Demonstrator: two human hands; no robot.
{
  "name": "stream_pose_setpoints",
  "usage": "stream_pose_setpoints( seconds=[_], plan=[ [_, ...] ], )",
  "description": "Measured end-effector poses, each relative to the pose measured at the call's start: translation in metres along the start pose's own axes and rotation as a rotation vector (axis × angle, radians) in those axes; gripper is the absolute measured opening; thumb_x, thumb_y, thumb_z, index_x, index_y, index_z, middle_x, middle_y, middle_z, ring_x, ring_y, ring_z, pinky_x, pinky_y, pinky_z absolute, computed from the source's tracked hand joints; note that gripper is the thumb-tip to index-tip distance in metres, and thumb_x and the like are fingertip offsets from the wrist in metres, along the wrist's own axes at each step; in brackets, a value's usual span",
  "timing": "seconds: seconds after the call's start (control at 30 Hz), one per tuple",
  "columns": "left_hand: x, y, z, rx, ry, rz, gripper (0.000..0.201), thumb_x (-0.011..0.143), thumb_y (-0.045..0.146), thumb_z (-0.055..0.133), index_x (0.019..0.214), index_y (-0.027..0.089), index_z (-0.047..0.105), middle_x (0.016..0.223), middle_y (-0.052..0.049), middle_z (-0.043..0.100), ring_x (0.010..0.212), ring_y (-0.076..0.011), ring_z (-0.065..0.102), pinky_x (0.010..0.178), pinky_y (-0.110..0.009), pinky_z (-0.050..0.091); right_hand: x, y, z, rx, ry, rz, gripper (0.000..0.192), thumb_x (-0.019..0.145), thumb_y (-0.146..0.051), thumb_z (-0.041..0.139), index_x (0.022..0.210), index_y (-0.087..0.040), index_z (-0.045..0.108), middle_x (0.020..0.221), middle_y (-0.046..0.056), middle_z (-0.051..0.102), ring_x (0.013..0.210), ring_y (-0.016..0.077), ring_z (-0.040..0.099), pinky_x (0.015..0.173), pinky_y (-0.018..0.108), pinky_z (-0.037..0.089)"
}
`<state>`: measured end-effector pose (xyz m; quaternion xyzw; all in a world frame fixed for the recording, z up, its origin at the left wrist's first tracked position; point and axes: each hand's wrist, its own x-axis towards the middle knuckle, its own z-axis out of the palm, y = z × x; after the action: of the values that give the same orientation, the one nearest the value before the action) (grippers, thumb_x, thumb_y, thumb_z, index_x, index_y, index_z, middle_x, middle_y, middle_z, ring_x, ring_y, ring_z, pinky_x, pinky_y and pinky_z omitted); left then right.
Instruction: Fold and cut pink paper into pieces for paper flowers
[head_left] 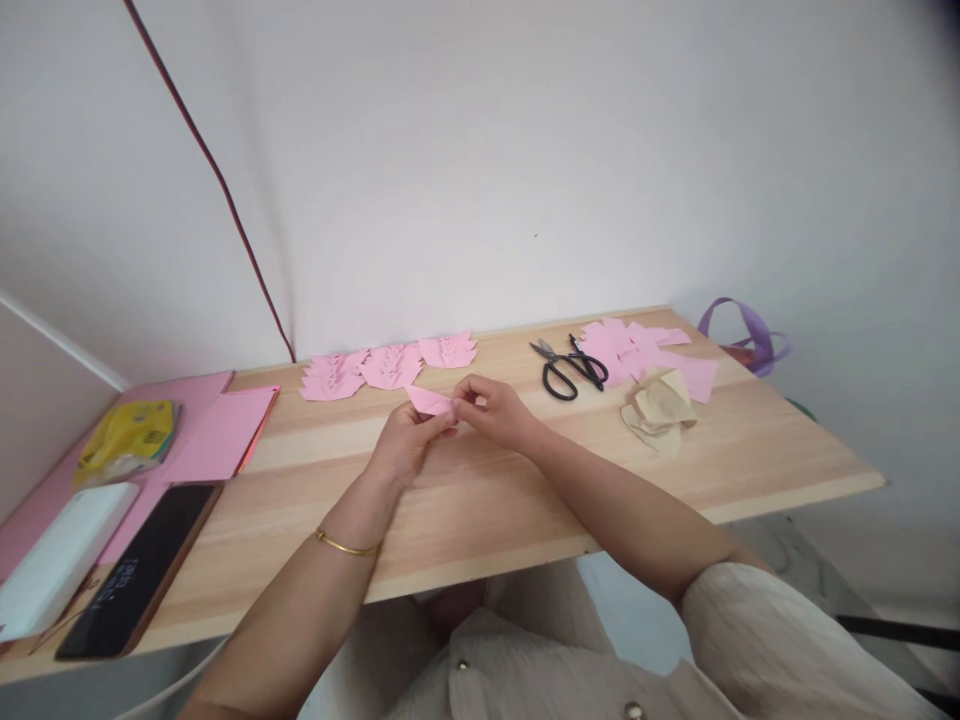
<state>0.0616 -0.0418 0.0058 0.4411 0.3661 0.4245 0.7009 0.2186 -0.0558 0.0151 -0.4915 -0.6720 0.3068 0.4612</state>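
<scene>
Small folded pink paper piece (pixel 429 401) held just above the light wooden worktop (pixel 525 490), pinched btwn both hands: left hand (pixel 409 440) fingers clamp its near edge, right hand (pixel 495 410) fingers its right end. Black scissors (pixel 568 368) lie behind, to the right.

Matt pink paper (pixel 429 400); smooth wood table (pixel 487 500); scissors (pixel 568 367) prob. metal.
</scene>
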Motion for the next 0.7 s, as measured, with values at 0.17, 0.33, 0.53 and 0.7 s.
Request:
stream_pose_setpoints(
  seconds=[0.17, 0.33, 0.53, 0.7],
  plan=[
    [0.0015, -0.0045, 0.0009, -0.009, 0.058, 0.023, 0.024, 0.057, 0.022, 0.079, 0.075, 0.011, 0.068, 0.073, -0.004, 0.068, 0.068, -0.0128, 0.06, 0.068, -0.026, 0.048, -0.0009, 0.0008, 0.0028, 0.022, 0.021, -0.003, 0.007, 0.073, -0.022, 0.053, 0.07, -0.016, 0.056, 0.067, -0.001, 0.057, 0.064, 0.0103, 0.05, 0.062, 0.023, 0.039],
    [0.0011, -0.003, 0.0031, 0.03, 0.138, 0.052, 0.025, 0.052, 0.022, 0.081, 0.07, 0.01, 0.068, 0.066, -0.004, 0.067, 0.061, -0.0113, 0.058, 0.064, -0.025, 0.045, -0.0011, -0.0013, 0.0043, 0.02, 0.027, 0.027, 0.008, 0.074, -0.022, 0.053, 0.069, -0.017, 0.055, 0.066, -0.001, 0.057, 0.063, 0.0102, 0.05, 0.061, 0.023, 0.039],
    [-0.0011, -0.0022, 0.0051, -0.019, 0.113, 0.016, 0.026, 0.054, 0.024, 0.08, 0.073, 0.011, 0.068, 0.067, -0.003, 0.066, 0.061, -0.0107, 0.057, 0.063, -0.025, 0.044, 0.0002, -0.0011, 0.0028, 0.034, 0.007, 0.043, 0.012, 0.076, -0.027, 0.053, 0.071, -0.016, 0.055, 0.066, -0.001, 0.056, 0.061, 0.0101, 0.049, 0.061, 0.023, 0.04],
    [0.0001, -0.0074, 0.0037, 0.01, 0.069, -0.057, 0.028, 0.054, 0.026, 0.08, 0.074, 0.01, 0.069, 0.067, -0.004, 0.065, 0.063, -0.0131, 0.058, 0.063, -0.026, 0.045, -0.0003, 0.0004, 0.0036, 0.068, 0.01, 0.035, 0.014, 0.078, -0.029, 0.053, 0.072, -0.017, 0.053, 0.067, -0.001, 0.057, 0.063, 0.0107, 0.051, 0.062, 0.024, 0.041]
  ],
)
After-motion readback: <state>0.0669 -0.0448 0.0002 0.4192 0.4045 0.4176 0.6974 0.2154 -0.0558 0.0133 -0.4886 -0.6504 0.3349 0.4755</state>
